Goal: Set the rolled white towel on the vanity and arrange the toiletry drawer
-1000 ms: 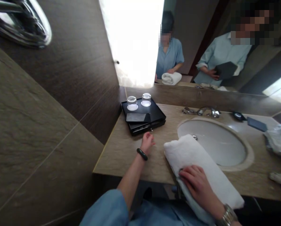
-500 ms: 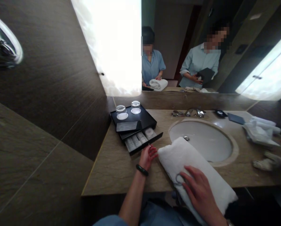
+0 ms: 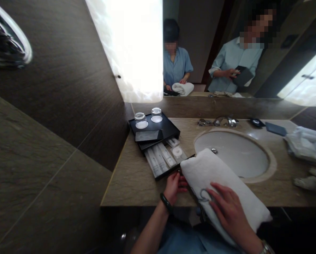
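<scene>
two hands share the work: the left hand (image 3: 175, 183) has its fingers curled on the front edge of a black drawer (image 3: 163, 160), which stands pulled far out of the black tray (image 3: 171, 128) toward the counter's near edge, likely so its contents lie open to view. just beyond those fingertips lie white packets (image 3: 159, 160) in a row and a small round white item (image 3: 177, 151); any printing on them is too small to read. the right hand (image 3: 226, 211) lies flat with fingers spread on a rolled white towel (image 3: 221, 183), which rests slantwise on the counter (image 3: 126, 183) and over the sink (image 3: 232, 155) rim, touching the drawer's corner; the flat palm seems to steady the roll. a thin metal loop shows by the right fingertips, what it is i cannot tell. further off, two upturned glasses (image 3: 148, 118) stand on the tray, a tap (image 3: 221, 121) behind the sink, crumpled cloths (image 3: 306, 144) far right. the mirror (image 3: 226, 53) shows another person holding a dark flat thing.
</scene>
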Tool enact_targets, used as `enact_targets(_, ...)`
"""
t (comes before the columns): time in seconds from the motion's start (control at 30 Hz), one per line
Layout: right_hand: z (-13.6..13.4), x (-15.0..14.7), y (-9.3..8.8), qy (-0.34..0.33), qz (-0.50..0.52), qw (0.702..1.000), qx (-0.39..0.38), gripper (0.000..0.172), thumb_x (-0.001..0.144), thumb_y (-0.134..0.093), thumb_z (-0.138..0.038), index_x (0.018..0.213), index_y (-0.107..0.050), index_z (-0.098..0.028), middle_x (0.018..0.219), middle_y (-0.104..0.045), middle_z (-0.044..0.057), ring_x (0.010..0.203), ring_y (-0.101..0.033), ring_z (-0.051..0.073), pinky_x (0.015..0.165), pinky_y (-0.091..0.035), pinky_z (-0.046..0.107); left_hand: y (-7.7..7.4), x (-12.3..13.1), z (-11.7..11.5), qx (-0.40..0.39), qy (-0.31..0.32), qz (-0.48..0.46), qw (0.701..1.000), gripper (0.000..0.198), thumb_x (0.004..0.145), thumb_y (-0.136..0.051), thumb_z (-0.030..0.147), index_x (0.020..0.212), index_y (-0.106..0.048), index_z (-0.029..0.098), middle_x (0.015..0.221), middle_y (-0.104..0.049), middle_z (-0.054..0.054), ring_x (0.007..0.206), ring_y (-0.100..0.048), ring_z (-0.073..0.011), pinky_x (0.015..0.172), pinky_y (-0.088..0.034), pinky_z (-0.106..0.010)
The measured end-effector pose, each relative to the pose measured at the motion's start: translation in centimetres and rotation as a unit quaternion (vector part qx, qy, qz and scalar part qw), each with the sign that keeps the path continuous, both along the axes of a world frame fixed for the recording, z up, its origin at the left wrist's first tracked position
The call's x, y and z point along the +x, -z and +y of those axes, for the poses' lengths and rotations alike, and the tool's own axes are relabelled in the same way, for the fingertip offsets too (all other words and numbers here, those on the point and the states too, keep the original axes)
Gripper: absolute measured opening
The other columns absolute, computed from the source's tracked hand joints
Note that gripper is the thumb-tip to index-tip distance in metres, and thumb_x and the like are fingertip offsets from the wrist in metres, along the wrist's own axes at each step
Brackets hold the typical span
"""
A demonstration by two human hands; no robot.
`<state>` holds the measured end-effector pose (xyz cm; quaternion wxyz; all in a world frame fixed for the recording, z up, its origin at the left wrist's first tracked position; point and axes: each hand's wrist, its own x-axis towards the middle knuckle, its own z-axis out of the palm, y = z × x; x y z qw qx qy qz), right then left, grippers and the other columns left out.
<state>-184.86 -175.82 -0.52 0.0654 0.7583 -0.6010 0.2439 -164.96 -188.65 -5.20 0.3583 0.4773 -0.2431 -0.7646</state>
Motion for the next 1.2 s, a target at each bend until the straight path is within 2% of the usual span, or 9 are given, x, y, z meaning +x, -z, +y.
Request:
enact_targets(0.13,-1.1,-1.3,-1.7,-0.043,-0.029,0.997,0.063,0.022,0.097,-0.053,-0.03,0.113,-0.068,-0.028,0.125,-0.062,0.007,0.111,-0.059,0.022,0.089,-0.052,0.04,-3.4,1.8,1.4,-0.139,0.025,-0.161,0.977,0.029,0.089,-0.052,0.032,0.11,-0.06,0.014,0.07,-0.065,-0.004,0.058,-0.059,-0.0165,0.046,-0.046,-0.026)
enact_targets(0.2,-1.7,-2.3,-2.9,-0.067,-0.044,0.99,0.119,0.022,0.097,-0.053,-0.029,0.109,-0.071,-0.029,0.121,-0.065,0.007,0.109,-0.061,0.021,0.09,-0.053,0.04,-5.6,1.6,1.1,-0.315,0.006,-0.241,0.918,0.028,0.089,-0.055,0.03,0.11,-0.065,0.017,0.094,-0.072,-0.009,0.087,-0.066,-0.0221,0.075,-0.056,-0.036)
enact_targets(0.27,-2.8,-3.4,-4.3,-0.105,-0.071,0.973,0.192,0.022,0.097,-0.053,-0.032,0.103,-0.073,-0.029,0.119,-0.066,0.007,0.109,-0.062,0.021,0.093,-0.053,0.039,-7.0,0.3,0.2,-0.476,0.013,-0.284,0.832,0.036,0.09,-0.057,0.029,0.123,-0.064,0.019,0.127,-0.066,-0.011,0.122,-0.056,-0.0263,0.111,-0.042,-0.044)
enact_targets(0.4,-8.5,-4.5,-8.0,-0.142,-0.142,0.938,0.282,0.025,0.097,-0.053,-0.037,0.095,-0.073,-0.023,0.095,-0.071,0.005,0.084,-0.066,0.016,0.078,-0.055,0.029,-5.8,-3.6,-0.9,-0.53,0.148,-0.368,0.75,0.056,0.09,-0.055,0.032,0.142,-0.051,0.012,0.144,-0.052,-0.02,0.132,-0.045,-0.0371,0.116,-0.031,-0.057)
enact_targets(0.53,-18.6,-0.3,-9.7,-0.144,0.002,0.958,0.248,0.025,0.097,-0.047,-0.019,0.104,-0.071,-0.015,0.097,-0.068,0.007,0.086,-0.063,0.014,0.079,-0.049,0.025,-4.0,-5.5,-0.1,-0.495,0.188,-0.423,0.736,0.062,0.093,-0.047,0.038,0.15,-0.041,0.016,0.149,-0.045,-0.019,0.13,-0.042,-0.0411,0.113,-0.029,-0.064)
enact_targets(0.67,-25.6,6.1,-6.7,-0.19,0.198,0.925,0.264,0.041,0.088,-0.047,-0.001,0.114,-0.072,-0.021,0.108,-0.062,0.005,0.088,-0.058,0.013,0.076,-0.043,0.025,-3.6,-5.8,0.7,-0.486,0.186,-0.416,0.746,0.064,0.093,-0.048,0.039,0.152,-0.038,0.019,0.151,-0.044,-0.015,0.13,-0.04,-0.0406,0.114,-0.029,-0.064)
enact_targets(0.8,-27.3,8.1,-2.9,-0.241,0.266,0.894,0.268,0.03,0.093,-0.047,-0.011,0.101,-0.075,-0.017,0.107,-0.061,0.008,0.089,-0.055,0.015,0.072,-0.04,0.027,-3.1,-5.6,0.8,-0.476,0.177,-0.399,0.764,0.065,0.093,-0.049,0.041,0.153,-0.036,0.023,0.154,-0.042,-0.012,0.135,-0.037,-0.0394,0.118,-0.025,-0.064)
enact_targets(0.93,-27.7,6.6,-2.4,-0.306,0.302,0.857,0.284,0.024,0.092,-0.054,-0.014,0.079,-0.074,-0.013,0.106,-0.061,0.01,0.099,-0.052,0.019,0.079,-0.038,0.031,-3.3,-4.4,0.6,-0.482,0.178,-0.374,0.772,0.064,0.091,-0.053,0.042,0.151,-0.039,0.023,0.154,-0.042,-0.012,0.138,-0.037,-0.0378,0.12,-0.024,-0.063)
enact_targets(1.2,-28.2,4.3,-2.1,-0.347,0.413,0.817,0.205,0.024,0.098,-0.048,-0.024,0.109,-0.069,-0.024,0.115,-0.056,0.011,0.104,-0.05,0.024,0.074,-0.036,0.034,-4.7,-3.1,0.0,-0.508,0.199,-0.337,0.767,0.058,0.09,-0.056,0.029,0.145,-0.047,0.014,0.156,-0.04,-0.014,0.141,-0.035,-0.0348,0.121,-0.024,-0.06)
